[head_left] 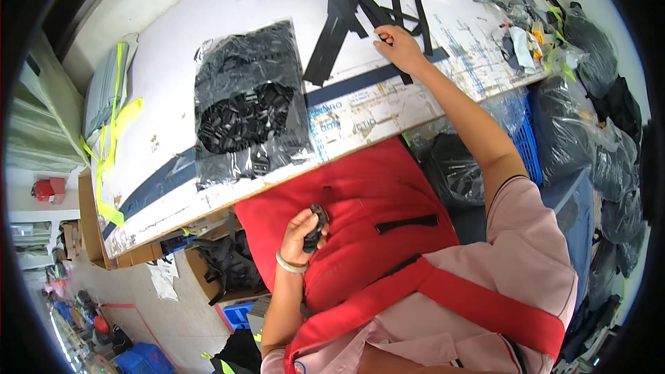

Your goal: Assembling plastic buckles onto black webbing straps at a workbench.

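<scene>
Lower centre: my left hand (299, 237) clamps a black plastic piece (316, 228). Upper centre-right, well apart: my right hand (400, 47) pinches a black strap (373, 14).

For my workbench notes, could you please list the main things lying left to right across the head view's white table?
Folded grey fabric, clear plastic bag, flat black straps, small white scrap.

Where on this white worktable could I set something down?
The widest bare patch of white tabletop lies between the grey folded cloth with neon-yellow strips and the clear plastic bag of small black pieces. A smaller, scuffed one lies between the flat black straps and the mixed clutter at the right end. It's crowded around the right hand.
</scene>
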`<state>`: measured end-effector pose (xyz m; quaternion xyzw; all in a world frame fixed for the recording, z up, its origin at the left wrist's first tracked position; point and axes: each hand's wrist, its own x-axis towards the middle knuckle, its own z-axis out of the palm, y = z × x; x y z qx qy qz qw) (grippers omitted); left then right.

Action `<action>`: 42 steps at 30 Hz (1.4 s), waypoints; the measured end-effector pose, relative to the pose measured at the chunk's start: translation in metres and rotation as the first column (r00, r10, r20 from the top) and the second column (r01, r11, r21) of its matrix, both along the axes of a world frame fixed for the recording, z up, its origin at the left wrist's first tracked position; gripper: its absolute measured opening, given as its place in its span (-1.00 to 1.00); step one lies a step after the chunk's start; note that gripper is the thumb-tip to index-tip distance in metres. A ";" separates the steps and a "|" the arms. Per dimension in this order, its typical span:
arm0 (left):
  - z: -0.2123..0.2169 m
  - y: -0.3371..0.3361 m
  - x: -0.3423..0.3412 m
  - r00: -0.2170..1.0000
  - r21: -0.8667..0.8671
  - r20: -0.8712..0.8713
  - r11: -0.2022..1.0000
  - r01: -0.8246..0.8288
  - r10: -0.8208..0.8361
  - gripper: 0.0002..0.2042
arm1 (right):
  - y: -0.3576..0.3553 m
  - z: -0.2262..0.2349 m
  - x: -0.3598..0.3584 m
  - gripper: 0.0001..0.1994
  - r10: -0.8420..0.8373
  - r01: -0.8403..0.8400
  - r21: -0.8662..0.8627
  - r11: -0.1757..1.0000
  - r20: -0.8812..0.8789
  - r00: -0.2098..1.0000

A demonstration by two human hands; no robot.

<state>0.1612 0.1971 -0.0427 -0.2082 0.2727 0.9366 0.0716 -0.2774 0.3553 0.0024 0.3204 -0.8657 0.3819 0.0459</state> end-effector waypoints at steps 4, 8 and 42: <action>-0.002 -0.005 -0.007 0.999 0.063 0.052 0.998 -0.001 -0.002 -0.85 | -0.024 -0.001 -0.027 -0.50 0.007 -0.006 0.040 0.999 -0.029 1.000; -0.011 -0.006 -0.018 0.995 0.056 0.095 0.998 0.008 -0.013 -0.83 | -0.064 0.008 -0.082 -0.27 -0.127 0.133 0.017 0.991 -0.188 0.974; -0.023 -0.007 -0.038 0.971 0.025 0.237 0.999 0.032 -0.037 -0.86 | -0.088 0.084 -0.114 -0.50 0.412 -0.395 0.138 0.908 -0.137 0.901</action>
